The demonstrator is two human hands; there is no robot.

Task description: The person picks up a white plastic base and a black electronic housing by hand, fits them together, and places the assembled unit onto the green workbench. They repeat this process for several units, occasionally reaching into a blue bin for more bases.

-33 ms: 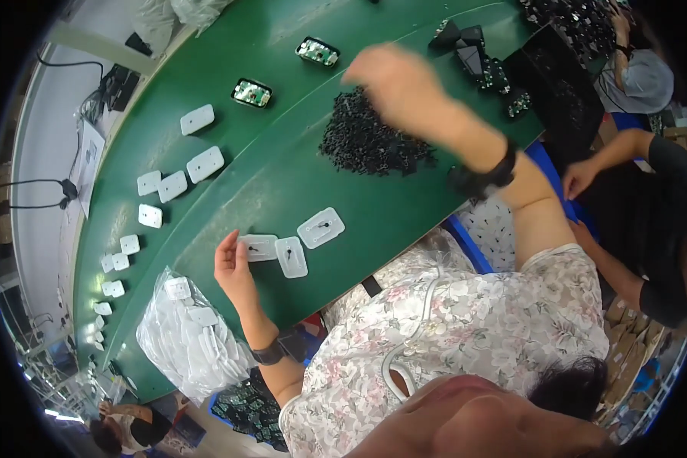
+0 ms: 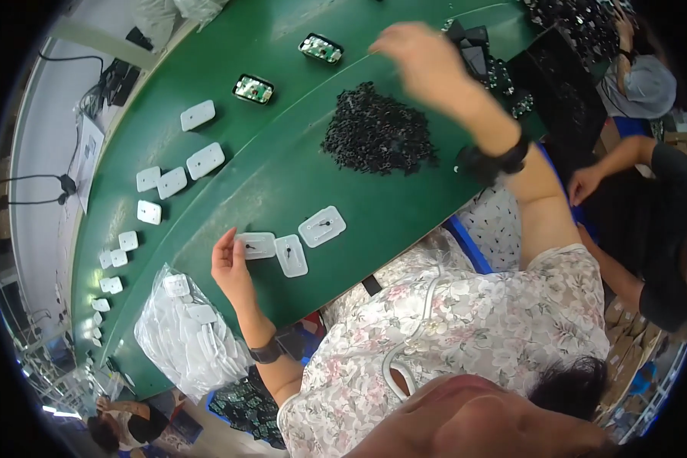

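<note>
My left hand [image 2: 230, 263] rests on the green table beside a shallow white plastic cover [image 2: 261, 246], its thumb near the cover's left end and its fingers loosely apart. Two more such covers lie next to it, an upright one [image 2: 291, 263] and a tilted one [image 2: 330, 222]; each of the three has a small black part inside. My right hand [image 2: 427, 69] is stretched over the far side of a heap of small black parts [image 2: 378, 130]. Its fingers point left and are blurred, so whether they hold anything cannot be made out.
Two black housings with green circuit boards, one [image 2: 320, 49] and another [image 2: 253, 89], lie at the far side. Several white covers [image 2: 206, 160] trail along the left. A clear bag of white covers [image 2: 191, 336] sits near left. Black housings [image 2: 477, 57] lie far right; co-workers sit beyond.
My right hand has moved away from above the black heap, farther off and to the right, uncovering more of it. My left hand and the three near covers are almost unchanged.
</note>
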